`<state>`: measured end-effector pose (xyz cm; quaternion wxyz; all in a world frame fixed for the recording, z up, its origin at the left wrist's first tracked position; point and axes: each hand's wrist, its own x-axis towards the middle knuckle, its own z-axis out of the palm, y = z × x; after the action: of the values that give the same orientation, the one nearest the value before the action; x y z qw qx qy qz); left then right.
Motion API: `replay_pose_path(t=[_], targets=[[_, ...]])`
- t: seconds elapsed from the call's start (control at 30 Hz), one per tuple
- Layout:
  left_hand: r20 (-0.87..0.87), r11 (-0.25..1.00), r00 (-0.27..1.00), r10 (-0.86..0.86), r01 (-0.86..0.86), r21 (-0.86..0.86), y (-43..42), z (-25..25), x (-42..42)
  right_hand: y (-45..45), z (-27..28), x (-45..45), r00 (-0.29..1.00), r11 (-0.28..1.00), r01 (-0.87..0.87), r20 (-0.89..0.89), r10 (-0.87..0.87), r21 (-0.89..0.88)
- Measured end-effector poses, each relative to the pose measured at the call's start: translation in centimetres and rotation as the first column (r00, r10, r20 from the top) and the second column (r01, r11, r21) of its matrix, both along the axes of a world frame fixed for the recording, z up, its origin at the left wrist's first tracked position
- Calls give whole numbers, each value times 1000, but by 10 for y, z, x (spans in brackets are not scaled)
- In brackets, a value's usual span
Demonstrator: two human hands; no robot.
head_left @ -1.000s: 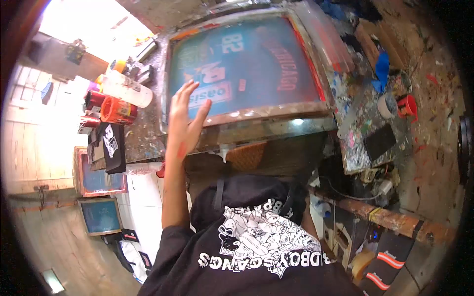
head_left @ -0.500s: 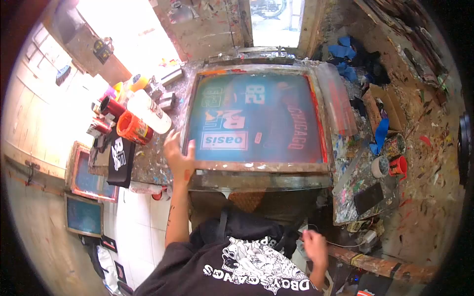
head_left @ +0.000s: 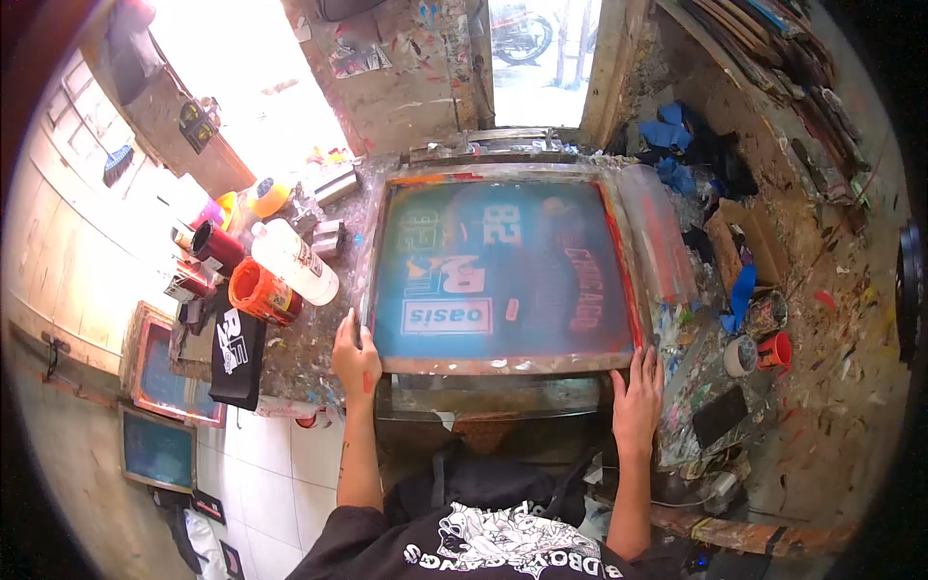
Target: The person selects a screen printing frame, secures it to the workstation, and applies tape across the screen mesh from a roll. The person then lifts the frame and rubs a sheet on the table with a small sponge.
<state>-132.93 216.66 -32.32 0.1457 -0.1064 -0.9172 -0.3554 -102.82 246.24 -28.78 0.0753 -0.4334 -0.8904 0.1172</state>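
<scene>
though broad, screen (head_left: 546, 280) between opposite fingers (head_left: 648, 368)

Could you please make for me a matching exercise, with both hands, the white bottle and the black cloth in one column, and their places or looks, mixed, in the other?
1. Left hand
2. Right hand
3. White bottle
4. Black cloth

A. Beside the orange-red tub
B. At the near right corner of the frame
C. Has white print
D. At the near left corner of the frame

Pairs: 1-D, 2-B, 3-A, 4-C
</scene>
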Motion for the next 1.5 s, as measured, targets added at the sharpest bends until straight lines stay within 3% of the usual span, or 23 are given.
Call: replay_pose_path(t=[0.27,0.33,0.5,0.87,0.97,1.03,1.13,1.17,1.2,1.27,1.33,1.37,1.4,1.43,1.5], targets=[[-13,999,1000,28,-28,-46,19,2,-14,15,-5,-25,992,987,25,120,-44,159],[-27,999,1000,11,-12,-33,18,1,-14,16,-1,-22,999,991,19,28,-23,134],[-52,999,999,-5,3,-39,16,-4,-14,18,1,-21,999,994,27,23,-29,102],[-19,1000,1000,23,-23,2,17,0,-16,18,-21,-22,999,975,21,-32,-14,219],[-50,997,997,-67,64,-42,5,1,-15,16,-19,-20,998,983,10,-57,1,182],[-101,958,955,-279,284,38,-11,-2,-15,24,-22,-18,998,987,-12,-54,21,163],[-59,924,944,-326,331,190,-21,-12,-15,31,-23,-14,996,994,-39,-73,47,105],[-26,939,949,-313,313,141,-19,-3,-11,26,-20,-12,985,988,-45,-156,68,147],[11,941,948,-318,314,124,-22,-4,-1,14,-10,3,990,992,-44,-128,59,118],[20,936,951,-310,301,183,-21,-2,-11,-5,7,18,897,982,-119,-409,169,144],[43,950,960,-277,267,161,-21,-3,-12,-40,-15,64,786,953,-264,-605,125,-146],[49,945,960,-275,261,196,-21,-1,-12,-62,-16,77,838,925,-215,-545,10,-314],[57,939,960,-274,254,231,-20,-1,-12,-81,-29,93,910,806,-2,-336,-244,-592],[82,936,957,-278,250,247,-19,1,-12,-99,-52,114,931,745,187,-126,-343,-641],[107,939,953,-283,253,232,-22,2,-13,-117,-106,159,908,650,418,262,-328,-635]])
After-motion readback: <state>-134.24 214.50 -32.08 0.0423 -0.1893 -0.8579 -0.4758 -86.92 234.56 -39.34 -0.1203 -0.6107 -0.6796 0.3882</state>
